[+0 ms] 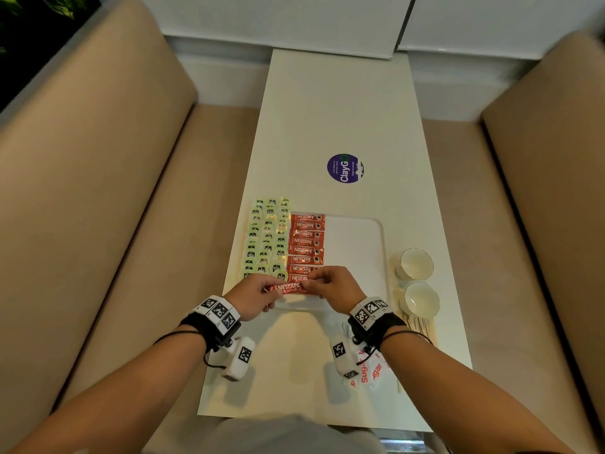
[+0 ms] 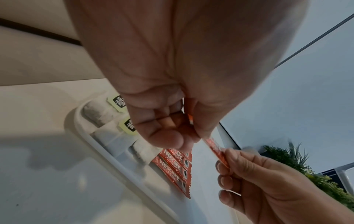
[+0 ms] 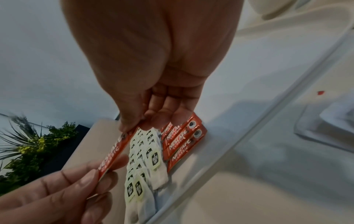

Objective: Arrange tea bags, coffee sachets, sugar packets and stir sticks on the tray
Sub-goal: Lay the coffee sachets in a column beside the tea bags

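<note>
while both hands pinch one sachet (image 1: 292, 287) by its ends, left hand (image 1: 253, 298) and right hand (image 1: 334, 290) curled round it, long axis runs left-right, parallel to sachet column (image 1: 306, 244) on tray (image 1: 381, 244). sachet hovers at tray's near edge, just nearer than column's last sachet; likely goes down there.

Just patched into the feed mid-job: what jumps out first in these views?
The red coffee sachet held above the tray's near edge, its ends pinched by the left hand and the right hand. Behind it, a red column of coffee sachets lies on the tray beside rows of green-tagged tea bags at the left. Sugar packets wait on the table under the right wrist.
</note>
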`<action>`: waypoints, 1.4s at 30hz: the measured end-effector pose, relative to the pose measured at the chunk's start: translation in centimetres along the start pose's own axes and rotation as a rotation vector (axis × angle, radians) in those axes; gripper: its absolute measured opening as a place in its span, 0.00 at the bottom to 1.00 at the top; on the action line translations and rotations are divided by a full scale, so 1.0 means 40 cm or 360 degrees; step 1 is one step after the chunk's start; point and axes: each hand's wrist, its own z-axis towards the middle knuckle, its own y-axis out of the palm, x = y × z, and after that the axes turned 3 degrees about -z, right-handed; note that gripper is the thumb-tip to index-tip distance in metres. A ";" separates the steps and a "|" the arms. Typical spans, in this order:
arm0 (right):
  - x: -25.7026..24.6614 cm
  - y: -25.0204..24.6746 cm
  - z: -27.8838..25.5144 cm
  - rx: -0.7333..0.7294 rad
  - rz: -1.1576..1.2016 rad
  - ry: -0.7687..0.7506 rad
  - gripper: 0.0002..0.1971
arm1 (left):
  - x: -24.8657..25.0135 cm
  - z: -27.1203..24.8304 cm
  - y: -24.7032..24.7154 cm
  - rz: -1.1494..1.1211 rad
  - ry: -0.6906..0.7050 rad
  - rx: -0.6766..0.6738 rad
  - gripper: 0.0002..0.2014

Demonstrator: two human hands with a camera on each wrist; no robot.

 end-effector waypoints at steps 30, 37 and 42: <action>0.123 0.021 0.011 0.0262 -0.0372 0.0387 0.02 | -0.108 -0.041 0.045 0.0558 -0.0160 0.0090 0.11; 0.123 0.034 0.012 0.0281 -0.0541 0.0381 0.03 | -0.042 -0.018 0.071 0.0839 -0.0079 -0.0084 0.22; 0.123 0.036 0.014 0.0275 -0.0612 0.0391 0.03 | -0.021 -0.015 0.096 0.1363 -0.0078 -0.0265 0.30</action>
